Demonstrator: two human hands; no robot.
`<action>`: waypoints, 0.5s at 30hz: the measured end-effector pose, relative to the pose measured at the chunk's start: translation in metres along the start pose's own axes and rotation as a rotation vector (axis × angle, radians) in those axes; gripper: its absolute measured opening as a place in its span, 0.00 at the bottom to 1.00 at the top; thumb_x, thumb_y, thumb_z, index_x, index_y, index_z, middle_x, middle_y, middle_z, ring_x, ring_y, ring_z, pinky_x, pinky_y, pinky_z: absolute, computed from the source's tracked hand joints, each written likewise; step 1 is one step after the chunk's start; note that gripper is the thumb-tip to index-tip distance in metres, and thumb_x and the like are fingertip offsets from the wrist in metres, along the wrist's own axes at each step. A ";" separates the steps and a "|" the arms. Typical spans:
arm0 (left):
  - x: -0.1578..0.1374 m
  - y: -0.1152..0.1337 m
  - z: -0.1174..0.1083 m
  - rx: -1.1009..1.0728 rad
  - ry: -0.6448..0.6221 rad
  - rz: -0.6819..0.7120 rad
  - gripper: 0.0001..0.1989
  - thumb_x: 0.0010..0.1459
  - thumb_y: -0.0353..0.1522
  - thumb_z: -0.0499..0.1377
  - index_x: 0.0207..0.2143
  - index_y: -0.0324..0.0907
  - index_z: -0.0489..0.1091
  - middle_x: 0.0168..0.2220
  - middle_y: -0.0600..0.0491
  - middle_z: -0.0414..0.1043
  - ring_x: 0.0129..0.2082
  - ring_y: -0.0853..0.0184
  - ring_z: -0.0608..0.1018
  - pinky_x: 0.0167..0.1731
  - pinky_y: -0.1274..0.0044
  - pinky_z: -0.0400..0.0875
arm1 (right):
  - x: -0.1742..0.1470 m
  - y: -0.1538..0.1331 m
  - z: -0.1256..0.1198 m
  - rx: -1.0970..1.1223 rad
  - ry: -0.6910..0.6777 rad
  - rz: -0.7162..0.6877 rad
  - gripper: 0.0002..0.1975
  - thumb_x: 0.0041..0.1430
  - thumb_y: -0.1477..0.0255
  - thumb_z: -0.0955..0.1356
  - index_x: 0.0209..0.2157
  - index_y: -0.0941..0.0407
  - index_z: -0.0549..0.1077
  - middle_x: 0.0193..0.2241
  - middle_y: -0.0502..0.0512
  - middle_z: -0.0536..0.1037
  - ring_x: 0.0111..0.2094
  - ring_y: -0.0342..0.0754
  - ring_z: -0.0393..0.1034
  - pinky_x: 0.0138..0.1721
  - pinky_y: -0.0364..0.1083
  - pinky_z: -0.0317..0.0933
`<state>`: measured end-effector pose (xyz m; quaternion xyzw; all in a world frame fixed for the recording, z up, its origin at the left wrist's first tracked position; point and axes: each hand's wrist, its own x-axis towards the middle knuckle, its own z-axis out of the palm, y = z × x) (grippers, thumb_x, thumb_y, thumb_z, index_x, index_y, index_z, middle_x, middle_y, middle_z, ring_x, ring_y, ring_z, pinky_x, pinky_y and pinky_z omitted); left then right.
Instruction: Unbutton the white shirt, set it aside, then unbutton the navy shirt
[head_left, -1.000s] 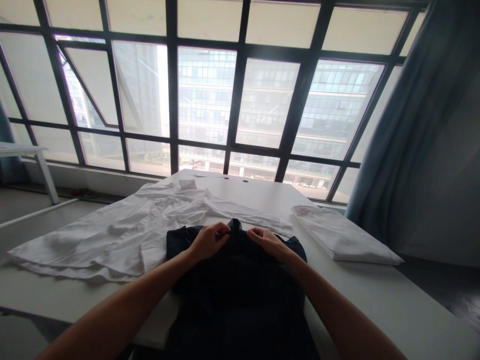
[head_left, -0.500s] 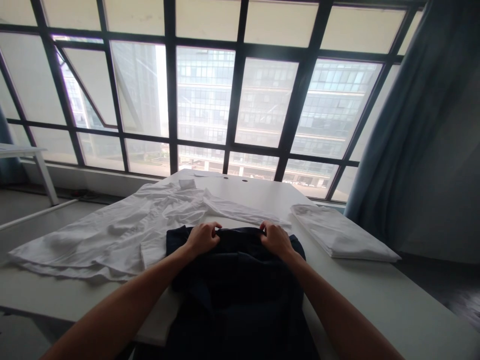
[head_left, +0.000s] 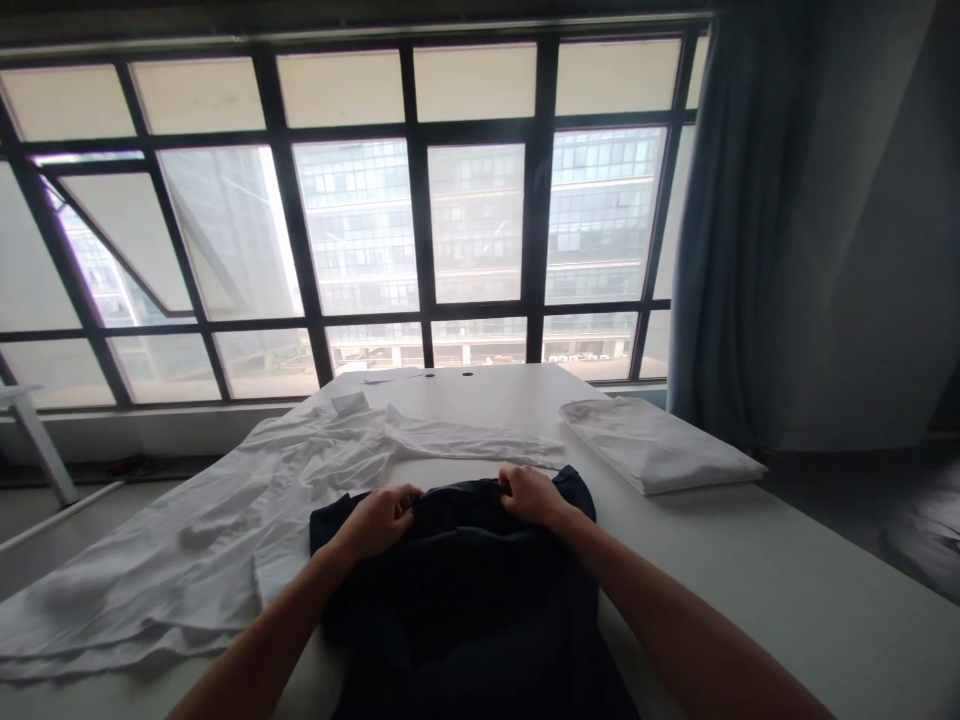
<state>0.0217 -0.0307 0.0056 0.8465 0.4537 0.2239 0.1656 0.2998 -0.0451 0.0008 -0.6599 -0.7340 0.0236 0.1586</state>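
Note:
A dark navy garment lies over the near part of the white table, its lower part running down toward me out of view. My left hand grips its far upper edge on the left, fingers curled into the cloth. On the right of the same edge, my right hand pinches the fabric. Between the two hands the edge bows slightly and looks like a collar or waistband; which one I cannot tell. Just beyond and to the left, a crumpled white shirt is spread out, one sleeve stretching behind the dark garment.
A folded white cloth rests on the table to the right. Large framed windows stand past the table's far end, with one pane tilted outward at left. A blue-grey curtain hangs at right. Another white table's leg shows at far left.
The view has levelled and shifted, so the table and garments sit differently in the picture. Both hands keep their hold on the dark garment's edge.

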 end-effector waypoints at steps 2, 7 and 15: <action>-0.006 0.013 -0.004 0.061 0.022 -0.033 0.18 0.57 0.29 0.55 0.49 0.42 0.75 0.30 0.53 0.76 0.30 0.65 0.77 0.33 0.77 0.66 | -0.001 0.000 0.000 0.000 -0.020 0.001 0.09 0.52 0.71 0.68 0.36 0.57 0.75 0.32 0.56 0.78 0.31 0.47 0.70 0.29 0.42 0.50; -0.044 0.038 0.009 0.123 0.201 -0.123 0.20 0.59 0.33 0.54 0.53 0.44 0.71 0.43 0.49 0.77 0.41 0.60 0.78 0.41 0.72 0.69 | -0.002 0.003 0.003 0.021 -0.040 -0.026 0.10 0.51 0.71 0.69 0.38 0.57 0.75 0.32 0.56 0.78 0.30 0.47 0.71 0.29 0.42 0.51; -0.106 0.152 0.065 -0.035 0.125 0.105 0.11 0.61 0.39 0.54 0.41 0.52 0.74 0.40 0.46 0.77 0.42 0.55 0.77 0.43 0.62 0.69 | 0.001 0.005 0.014 0.002 -0.026 -0.047 0.12 0.54 0.68 0.68 0.40 0.57 0.76 0.35 0.59 0.80 0.35 0.51 0.74 0.33 0.44 0.56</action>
